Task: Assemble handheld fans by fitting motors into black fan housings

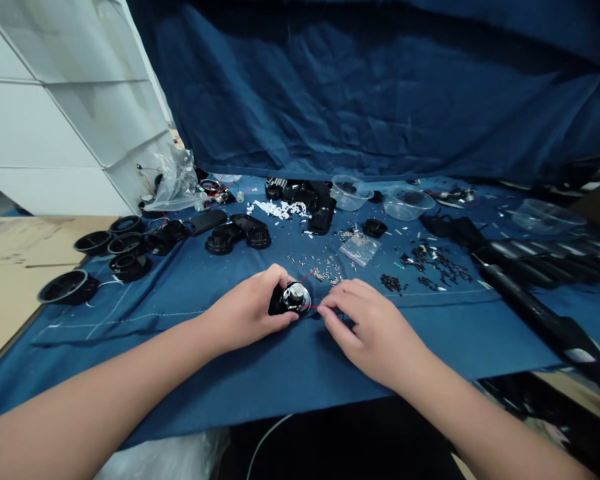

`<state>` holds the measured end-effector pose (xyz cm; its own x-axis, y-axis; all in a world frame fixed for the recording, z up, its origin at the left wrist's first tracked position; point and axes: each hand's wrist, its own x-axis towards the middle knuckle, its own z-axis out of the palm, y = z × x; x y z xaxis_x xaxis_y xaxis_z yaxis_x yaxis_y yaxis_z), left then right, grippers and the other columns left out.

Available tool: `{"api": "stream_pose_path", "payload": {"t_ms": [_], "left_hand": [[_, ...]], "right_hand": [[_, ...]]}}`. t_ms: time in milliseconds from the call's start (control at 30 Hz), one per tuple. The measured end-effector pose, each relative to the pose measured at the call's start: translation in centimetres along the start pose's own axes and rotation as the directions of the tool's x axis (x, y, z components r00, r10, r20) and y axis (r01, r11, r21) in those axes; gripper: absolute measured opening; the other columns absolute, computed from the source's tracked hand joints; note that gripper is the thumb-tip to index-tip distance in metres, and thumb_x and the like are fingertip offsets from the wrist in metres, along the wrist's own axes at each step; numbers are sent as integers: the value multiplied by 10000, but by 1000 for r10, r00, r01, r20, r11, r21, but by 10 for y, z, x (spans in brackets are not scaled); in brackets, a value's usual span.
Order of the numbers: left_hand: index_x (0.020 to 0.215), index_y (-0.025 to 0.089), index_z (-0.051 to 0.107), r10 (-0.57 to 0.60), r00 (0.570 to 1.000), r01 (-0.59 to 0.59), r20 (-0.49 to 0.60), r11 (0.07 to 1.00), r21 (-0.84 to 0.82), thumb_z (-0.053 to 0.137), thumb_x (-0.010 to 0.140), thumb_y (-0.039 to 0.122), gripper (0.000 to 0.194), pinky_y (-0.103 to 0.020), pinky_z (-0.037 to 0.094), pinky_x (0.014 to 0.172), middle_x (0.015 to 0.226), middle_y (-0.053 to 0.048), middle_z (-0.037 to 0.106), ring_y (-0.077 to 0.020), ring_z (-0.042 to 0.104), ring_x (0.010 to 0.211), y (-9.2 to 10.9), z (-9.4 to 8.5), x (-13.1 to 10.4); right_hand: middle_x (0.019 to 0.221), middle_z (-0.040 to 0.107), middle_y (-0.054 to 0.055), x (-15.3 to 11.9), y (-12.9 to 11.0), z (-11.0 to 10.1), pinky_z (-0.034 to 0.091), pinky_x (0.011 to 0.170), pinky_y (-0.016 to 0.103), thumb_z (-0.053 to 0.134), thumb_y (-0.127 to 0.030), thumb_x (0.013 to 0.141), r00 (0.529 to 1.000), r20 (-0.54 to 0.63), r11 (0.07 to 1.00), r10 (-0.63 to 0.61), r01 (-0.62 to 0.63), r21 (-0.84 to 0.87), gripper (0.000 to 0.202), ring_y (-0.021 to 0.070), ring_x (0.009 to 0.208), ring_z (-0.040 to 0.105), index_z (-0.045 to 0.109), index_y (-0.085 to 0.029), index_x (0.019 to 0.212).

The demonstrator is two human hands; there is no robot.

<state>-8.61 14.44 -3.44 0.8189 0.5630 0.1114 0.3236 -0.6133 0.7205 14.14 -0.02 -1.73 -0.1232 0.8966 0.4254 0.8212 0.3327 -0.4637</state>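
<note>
Near the front of the blue cloth, my left hand point(253, 307) is wrapped round a small round black part with a silvery metal centre point(296, 297), which looks like a small motor in a housing. Thumb and fingers grip it from the left side. A thin red wire point(310, 307) runs from it to the right. My right hand point(363, 323) pinches the end of that wire between thumb and forefinger. Just beyond the hands lie loose small screws point(325, 273).
Black round housings point(70, 287) stand at the left. Black curved shells point(237, 233), white small pieces point(283, 209) and clear bowls point(351, 193) lie farther back. Small black parts point(435, 263) and a clear bag point(361, 249) are right of centre. Long black parts point(545, 320) lie at right.
</note>
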Motion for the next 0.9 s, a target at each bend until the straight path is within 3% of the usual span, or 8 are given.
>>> {"api": "stream_pose_path", "payload": {"t_ms": [167,333,467,533,633,800,900], "left_hand": [[1259,280,563,16,1000,-15,-26,999,42,822,926,369,431,-423,572,1017,1279,-39,753,-267,731,1173,-2,-3,-1],[1446,296,564,69,997,-66,-30,994,88,682,917,228,545,-447,521,1219,1498,-52,699,-275,671,1391,-6,-7,0],[1506,263,542,43,993,-29,-106,991,128,488,985,184,529,-522,440,1319,1617,-91,625,-290,573,1528,-5,-3,-3],[1466,234,552,11,987,13,-158,989,150,538,1032,305,440,-580,487,1259,1549,-143,651,-345,608,1457,-2,2,-4],[1388,228,587,-10,985,40,-172,984,176,754,943,469,533,-622,539,1180,1446,-161,690,-398,658,1337,4,8,-4],[1415,240,604,11,994,10,-112,982,187,761,833,281,604,-605,544,1200,1443,-135,704,-376,670,1335,10,9,-7],[1534,242,535,40,997,-28,-62,983,183,745,793,236,771,-611,505,1269,1587,-133,638,-378,625,1448,11,7,-10]], "right_hand": [[962,696,5,-17,-12,10,524,872,273,610,-219,1115,992,-122,995,-42,53,88,228,113,954,610,708,-189,912],[1112,739,-4,-31,-20,28,559,945,275,653,-199,1090,993,-29,971,-115,119,210,109,120,1051,623,758,-223,1106],[1129,756,-9,-33,-19,29,569,971,279,610,-187,1105,992,-39,962,-117,123,243,127,114,1046,647,734,-213,1118],[1163,766,-12,-33,-18,28,575,984,279,601,-195,1107,995,-20,966,-93,95,240,138,113,1062,673,733,-217,1144],[1252,776,-17,-33,-20,33,583,1058,279,621,-191,1086,988,17,964,-156,149,222,201,124,1153,713,737,-233,1244],[1298,788,13,-28,-30,48,615,1095,270,635,-181,1059,940,-2,910,-342,332,249,212,142,1189,754,745,-227,1234],[1249,802,-8,-20,-30,32,640,1053,231,629,-153,1051,937,-23,905,-350,344,252,244,121,1136,777,747,-256,1239]]}}
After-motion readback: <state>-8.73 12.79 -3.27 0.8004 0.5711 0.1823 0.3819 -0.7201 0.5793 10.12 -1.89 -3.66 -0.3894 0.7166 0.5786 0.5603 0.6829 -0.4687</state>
